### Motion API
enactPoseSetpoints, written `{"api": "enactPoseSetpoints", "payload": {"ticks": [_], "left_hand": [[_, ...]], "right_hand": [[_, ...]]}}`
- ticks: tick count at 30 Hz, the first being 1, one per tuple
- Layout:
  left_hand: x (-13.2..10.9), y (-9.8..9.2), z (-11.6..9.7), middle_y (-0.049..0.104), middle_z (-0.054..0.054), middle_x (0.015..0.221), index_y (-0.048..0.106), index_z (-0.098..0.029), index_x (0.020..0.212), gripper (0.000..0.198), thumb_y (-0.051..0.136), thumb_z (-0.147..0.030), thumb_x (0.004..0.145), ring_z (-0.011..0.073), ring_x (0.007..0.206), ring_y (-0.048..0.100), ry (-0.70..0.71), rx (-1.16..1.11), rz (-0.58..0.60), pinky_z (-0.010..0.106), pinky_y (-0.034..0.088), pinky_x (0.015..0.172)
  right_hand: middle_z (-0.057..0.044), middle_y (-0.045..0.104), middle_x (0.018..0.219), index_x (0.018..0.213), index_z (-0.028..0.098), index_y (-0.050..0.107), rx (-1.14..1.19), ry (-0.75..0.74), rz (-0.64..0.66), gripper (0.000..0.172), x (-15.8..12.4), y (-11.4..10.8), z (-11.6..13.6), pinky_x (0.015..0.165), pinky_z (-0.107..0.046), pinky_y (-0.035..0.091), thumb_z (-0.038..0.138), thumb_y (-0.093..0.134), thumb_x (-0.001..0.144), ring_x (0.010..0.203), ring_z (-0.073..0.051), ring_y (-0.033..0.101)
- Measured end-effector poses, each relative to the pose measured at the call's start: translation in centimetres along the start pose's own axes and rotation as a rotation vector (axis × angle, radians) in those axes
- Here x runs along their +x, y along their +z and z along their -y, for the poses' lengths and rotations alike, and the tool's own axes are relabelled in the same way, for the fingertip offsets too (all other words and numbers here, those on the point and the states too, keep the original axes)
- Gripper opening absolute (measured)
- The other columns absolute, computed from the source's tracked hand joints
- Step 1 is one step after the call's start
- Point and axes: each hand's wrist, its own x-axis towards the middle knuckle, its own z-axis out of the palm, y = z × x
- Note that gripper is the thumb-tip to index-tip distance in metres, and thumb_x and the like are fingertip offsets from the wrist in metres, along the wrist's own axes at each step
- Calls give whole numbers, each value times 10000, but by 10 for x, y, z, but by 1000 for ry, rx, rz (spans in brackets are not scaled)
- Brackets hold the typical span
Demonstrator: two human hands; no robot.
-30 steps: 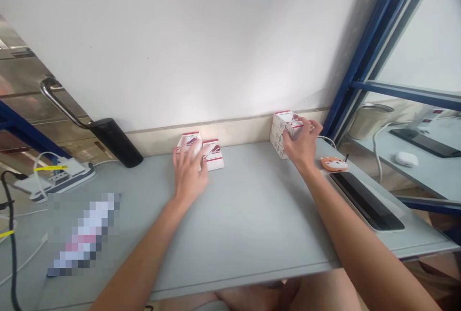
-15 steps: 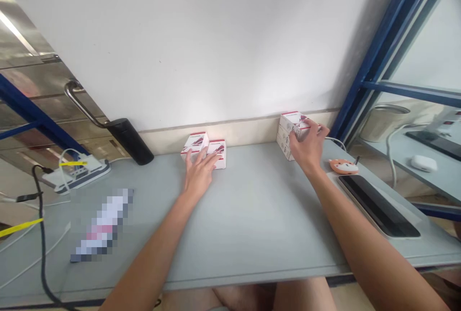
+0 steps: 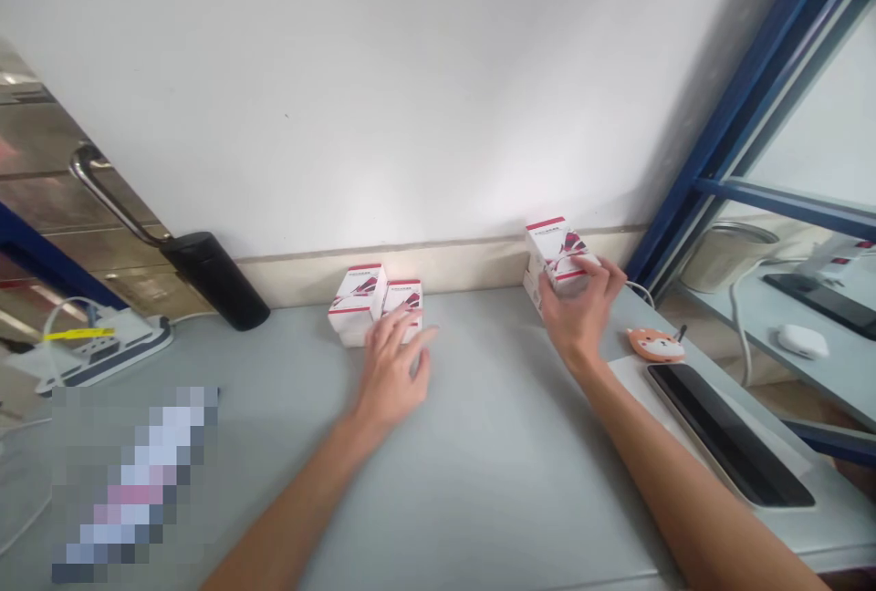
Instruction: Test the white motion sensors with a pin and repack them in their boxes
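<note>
My right hand grips a small white carton with red edges and a dark red print. That carton is on top of a stack by the wall, and my fingers wrap around its near and right sides. Two similar items stand left of centre: a stacked white carton and, beside it, a lower white carton. My left hand is just in front of the lower carton, fingers apart and holding nothing. Its fingers partly cover that carton's front, and whether they touch it I cannot tell.
On the left are a black cylindrical bottle, a power strip with cables, and a pixelated item. On the right lie an orange animal-shaped item and a black-screened device. A blue frame borders the grey table.
My left hand has drawn back and right from the left cartons. My right hand's carton is shifted and turned relative to the stack. The camera view has moved a little.
</note>
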Motion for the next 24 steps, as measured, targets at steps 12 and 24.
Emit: {"api": "enactPoseSetpoints", "payload": {"ticks": [12,24], "left_hand": [[-16,0,-17,325,153,1723,-116,-371,1669,877,515,-469,1068,334,1560,397,-565,-886,293,617,391,1235],[-16,5,-20,240,145,1699,297,-383,1588,781,717,-234,947,375,1577,357,-340,-674,186,556,498,1175]], "right_hand": [[-40,694,1058,1151,251,563,761,537,1045,414,-61,-3,77,903,-386,504,637,531,1004,977,-246,619],[-82,645,1306,1403,319,504,695,303,910,412,-50,-6,72,1070,-460,494,535,524,1053,1185,-253,615]]}}
